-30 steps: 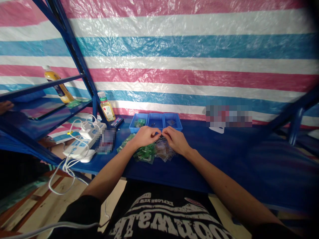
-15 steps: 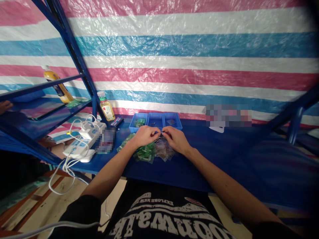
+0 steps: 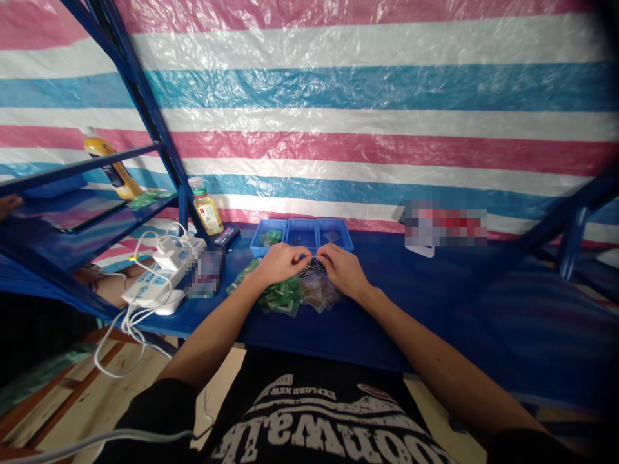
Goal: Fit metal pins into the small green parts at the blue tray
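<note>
My left hand (image 3: 285,263) and my right hand (image 3: 340,267) meet above the table, fingertips pinched close together. Whatever they pinch is too small to make out. Beneath the fingers lies a heap of small dark and silvery pieces (image 3: 312,267). Green packets (image 3: 283,298) are piled under and in front of my left hand. Beside them, under my right hand, are clear packets with brownish contents (image 3: 319,293). Just behind the hands stands a blue three-compartment tray (image 3: 302,225): green packets in its left part, a few tiny dark pieces in the middle, a clear packet in the right.
At left a white power strip (image 3: 149,283) trails cables. Behind it stand a yellow drink bottle (image 3: 207,209) and a small dark box (image 3: 227,237). A blue metal frame (image 3: 145,103) rises at left; a blurred-out item lies back right. Another person's hand (image 3: 8,205) shows at the far left.
My hands stay in nearly the same place; the right fingers have shifted slightly, still pinched near the left fingertips. The tray and packets have not moved.
</note>
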A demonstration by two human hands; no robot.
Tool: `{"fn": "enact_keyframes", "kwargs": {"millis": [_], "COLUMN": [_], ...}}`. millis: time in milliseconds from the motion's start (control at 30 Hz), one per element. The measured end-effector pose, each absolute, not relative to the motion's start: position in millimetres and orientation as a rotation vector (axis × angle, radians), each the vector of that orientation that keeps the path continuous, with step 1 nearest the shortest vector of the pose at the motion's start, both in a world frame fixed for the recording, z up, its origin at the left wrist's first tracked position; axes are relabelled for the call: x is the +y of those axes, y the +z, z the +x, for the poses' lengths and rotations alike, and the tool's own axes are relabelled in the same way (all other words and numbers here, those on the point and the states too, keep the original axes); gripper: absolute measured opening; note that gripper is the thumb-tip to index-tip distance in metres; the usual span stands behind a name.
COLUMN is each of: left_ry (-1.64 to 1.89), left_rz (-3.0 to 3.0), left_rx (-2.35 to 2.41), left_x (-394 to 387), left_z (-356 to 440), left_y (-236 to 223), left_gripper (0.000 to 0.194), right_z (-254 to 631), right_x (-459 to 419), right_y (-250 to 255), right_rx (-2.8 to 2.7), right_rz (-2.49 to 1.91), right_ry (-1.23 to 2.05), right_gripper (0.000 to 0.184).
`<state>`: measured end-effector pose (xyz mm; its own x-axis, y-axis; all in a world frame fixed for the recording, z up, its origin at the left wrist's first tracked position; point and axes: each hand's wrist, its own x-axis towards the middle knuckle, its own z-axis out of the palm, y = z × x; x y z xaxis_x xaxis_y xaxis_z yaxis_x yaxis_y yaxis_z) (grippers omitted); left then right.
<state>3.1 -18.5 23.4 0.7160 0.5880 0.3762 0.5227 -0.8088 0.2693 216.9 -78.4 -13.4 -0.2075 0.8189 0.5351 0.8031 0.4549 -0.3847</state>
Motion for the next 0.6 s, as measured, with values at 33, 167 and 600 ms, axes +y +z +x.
{"fn": "enact_keyframes", "kwargs": {"millis": [33, 167, 600], "left_ry": [0.686, 0.717, 0.768], "left_rz": [2.777, 2.77, 2.71], "left_rx": [0.908, 0.922, 0.917], "left_x": [-18.3, -17.7, -15.5], "left_z": [3.0, 2.0, -0.1], "left_y": [23.5, 23.8, 26.0], "left_gripper": [0.025, 0.028, 0.03], "right_z": [217.2, 218.5, 221.7], "right_x": [-77.9, -75.7, -74.3], "right_y": [-13.8, -15.3, -14.7], "right_rx": [-2.008, -1.993, -1.897], "right_rz": [-1.365, -1.407, -1.382], "right_ry": [0.022, -0.004, 0.031], "right_gripper": [0.016, 0.02, 0.017]}}
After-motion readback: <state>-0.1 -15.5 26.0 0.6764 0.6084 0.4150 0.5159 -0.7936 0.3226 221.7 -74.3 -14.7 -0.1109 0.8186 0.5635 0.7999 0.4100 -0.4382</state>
